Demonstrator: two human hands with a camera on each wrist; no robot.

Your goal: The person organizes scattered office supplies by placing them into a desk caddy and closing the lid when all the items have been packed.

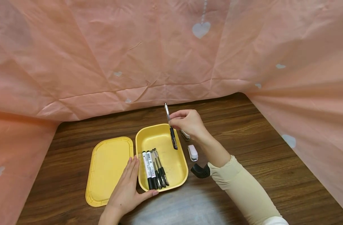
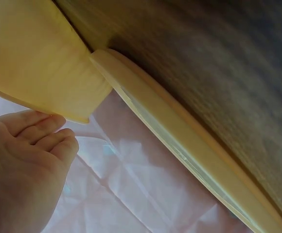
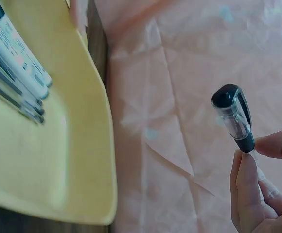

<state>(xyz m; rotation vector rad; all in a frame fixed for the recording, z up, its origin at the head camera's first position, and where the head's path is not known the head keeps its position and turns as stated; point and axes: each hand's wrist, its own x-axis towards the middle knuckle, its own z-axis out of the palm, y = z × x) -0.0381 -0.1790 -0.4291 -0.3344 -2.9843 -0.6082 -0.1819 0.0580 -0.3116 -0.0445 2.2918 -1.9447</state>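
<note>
Between thumb and fingertips, my right hand pinches a clear gel pen with a black cap, its capped end pointing down over the right side of a yellow box. The right wrist view shows that black cap close up. My left hand rests against the box's near left corner, fingers straight along its left side and thumb at the front rim. Two white markers with black caps lie side by side in the left part of the box, with several clear gel pens beside them.
A yellow lid lies flat on the wooden table, left of the box. To the right of the box are a small white stapler and another white item, partly behind my right hand. Pink cloth hangs around the table.
</note>
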